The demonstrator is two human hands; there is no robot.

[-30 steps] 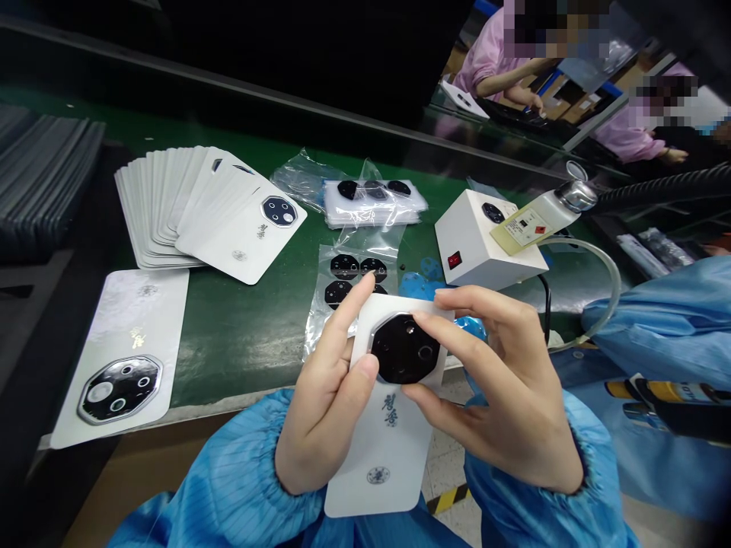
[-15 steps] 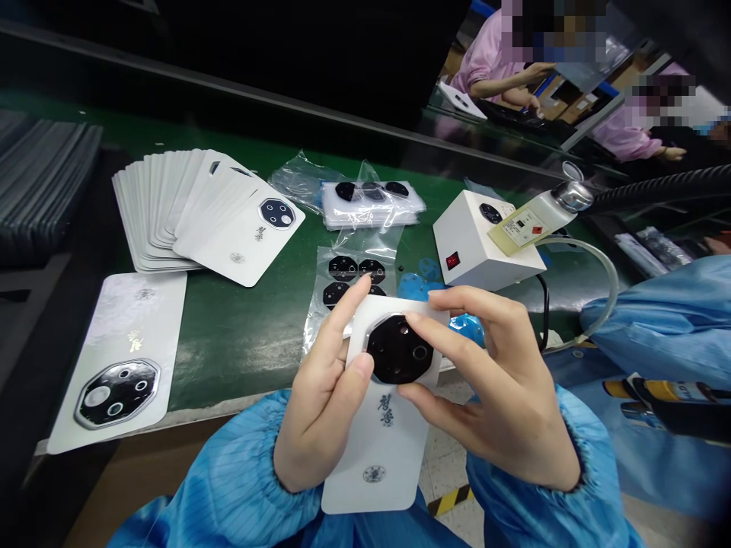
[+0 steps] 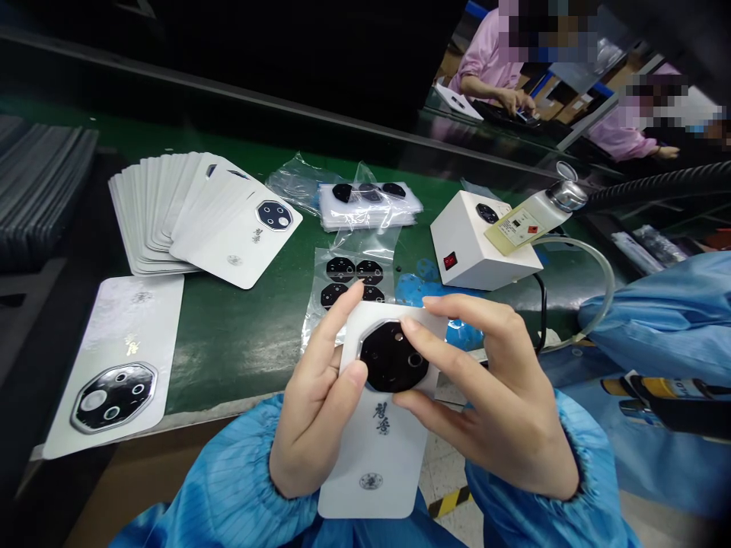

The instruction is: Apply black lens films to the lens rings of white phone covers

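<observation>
My left hand (image 3: 320, 403) grips the left edge of a white phone back panel (image 3: 394, 457), its thumb on the front beside the camera area. A black octagonal camera lens cover (image 3: 394, 358) lies over the panel's camera area. My right hand (image 3: 485, 380) pinches that cover at its upper and lower edges between index finger and thumb, another finger resting near the panel's top right corner. Behind the panel, a clear sheet (image 3: 320, 323) carries several black octagonal lens covers (image 3: 341, 269), partly hidden by my hands. Blue film pieces (image 3: 416, 289) lie to its right.
Fanned white panels (image 3: 234, 228) lie at the left, with a single panel (image 3: 134, 312) nearer me. A bagged stack (image 3: 371, 209) sits behind. At the right, a bottle of yellowish liquid (image 3: 517, 226) rests on a white box (image 3: 480, 247) with a hose. Co-workers sit beyond.
Both hands and the panel sit slightly lower in view, as the whole view has shifted a little. The grip on the panel and lens cover looks the same. A co-worker's hands have moved.
</observation>
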